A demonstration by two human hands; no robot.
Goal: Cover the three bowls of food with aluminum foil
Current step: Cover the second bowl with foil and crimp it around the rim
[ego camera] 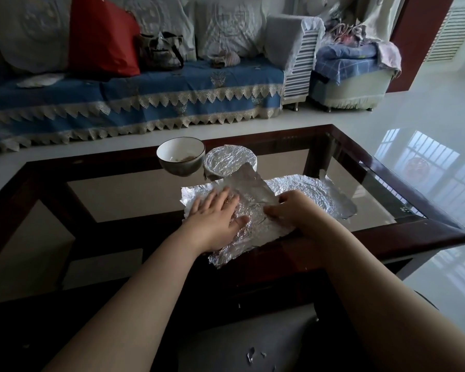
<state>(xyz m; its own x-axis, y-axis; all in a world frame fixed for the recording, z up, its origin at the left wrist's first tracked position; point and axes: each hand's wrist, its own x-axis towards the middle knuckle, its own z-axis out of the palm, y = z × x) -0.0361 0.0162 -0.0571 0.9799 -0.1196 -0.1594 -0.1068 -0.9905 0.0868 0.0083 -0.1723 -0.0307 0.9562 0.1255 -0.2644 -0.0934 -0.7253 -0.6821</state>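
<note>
Left hand (216, 213) presses flat, fingers straight, pinning the foil sheet (253, 200) to the counter (387, 234) — right hand (293, 210) pinches its crease, likely to separate it for the open bowl (180, 155).

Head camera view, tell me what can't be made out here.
- Third bowl: hidden in the head view under the foil sheet and both hands.
- Covered bowl: contents hidden by its foil.
- Open bowl: food too small to identify.
- Right hand: fingertips hidden by foil.
</note>
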